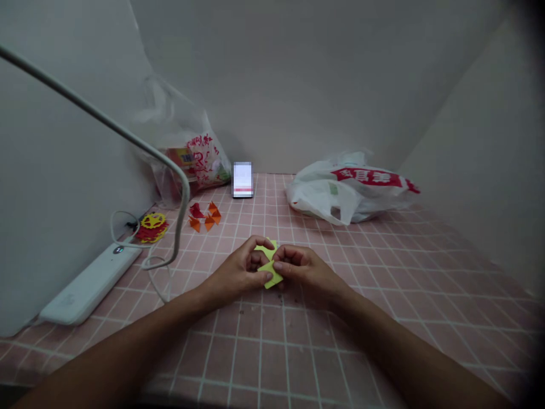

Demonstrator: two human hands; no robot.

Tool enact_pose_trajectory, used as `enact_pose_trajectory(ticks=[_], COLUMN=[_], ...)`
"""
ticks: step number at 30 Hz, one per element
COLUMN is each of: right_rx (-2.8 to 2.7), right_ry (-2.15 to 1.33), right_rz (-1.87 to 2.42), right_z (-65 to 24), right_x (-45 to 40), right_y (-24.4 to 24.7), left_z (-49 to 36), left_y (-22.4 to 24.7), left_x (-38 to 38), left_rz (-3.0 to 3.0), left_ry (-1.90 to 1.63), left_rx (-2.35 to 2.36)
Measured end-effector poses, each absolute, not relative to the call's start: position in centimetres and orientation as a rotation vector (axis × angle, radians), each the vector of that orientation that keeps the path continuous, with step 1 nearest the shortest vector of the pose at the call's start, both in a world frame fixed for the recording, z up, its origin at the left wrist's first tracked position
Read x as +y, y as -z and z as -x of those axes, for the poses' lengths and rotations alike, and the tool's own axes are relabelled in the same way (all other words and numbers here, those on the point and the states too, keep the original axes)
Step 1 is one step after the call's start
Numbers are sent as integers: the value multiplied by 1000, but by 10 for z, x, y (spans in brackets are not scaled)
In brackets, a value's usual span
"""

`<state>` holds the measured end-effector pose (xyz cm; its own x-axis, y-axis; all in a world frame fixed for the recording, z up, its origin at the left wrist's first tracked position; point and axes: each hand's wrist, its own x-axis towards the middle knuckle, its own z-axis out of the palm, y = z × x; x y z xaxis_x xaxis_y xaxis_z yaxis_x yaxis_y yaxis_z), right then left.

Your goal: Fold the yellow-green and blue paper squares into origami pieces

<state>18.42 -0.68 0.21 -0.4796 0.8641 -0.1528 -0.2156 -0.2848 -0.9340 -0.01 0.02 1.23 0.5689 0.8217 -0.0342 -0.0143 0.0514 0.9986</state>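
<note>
Between my two hands is a piece of yellow paper [269, 278], partly folded and held a little above the pink tiled surface [255, 363]. My left hand [242, 270] pinches its left side, thumb in front and index finger arched over the top. On the right edge, the thumb and fingertips of my right hand [304, 267] press together on the paper. More yellow paper [269, 245] shows just behind the fingers; whether it is the same sheet I cannot tell. Several small folded orange paper pieces [208, 221] and a red one [196, 211] lie farther off to the left.
A phone [242, 180] with a lit screen leans near the back wall. Plastic bags stand at back left [204, 159] and lie at back right [349, 190]. At left are red and yellow cut-outs [153, 227], a white power strip [91, 284] and a pale cable [185, 199].
</note>
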Motion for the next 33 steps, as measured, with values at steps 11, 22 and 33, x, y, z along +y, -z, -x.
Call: enact_pose_trajectory(ticks=[11,22,33], right_rx=[-1245,-1171,-1326], right_ry=[-1713,-1827,-1553], right_rz=[952,838,1041], right_z=[-178,-185,-176], right_x=[-11,-5,-13], right_y=[-2,3,-3], left_z=[-2,1,0], left_y=[-15,-13,-11], left_x=[-1,1,0], left_rz=[-1340,-1334,-1356], left_ry=[-719,-720,-703], left_rx=[712,712,694])
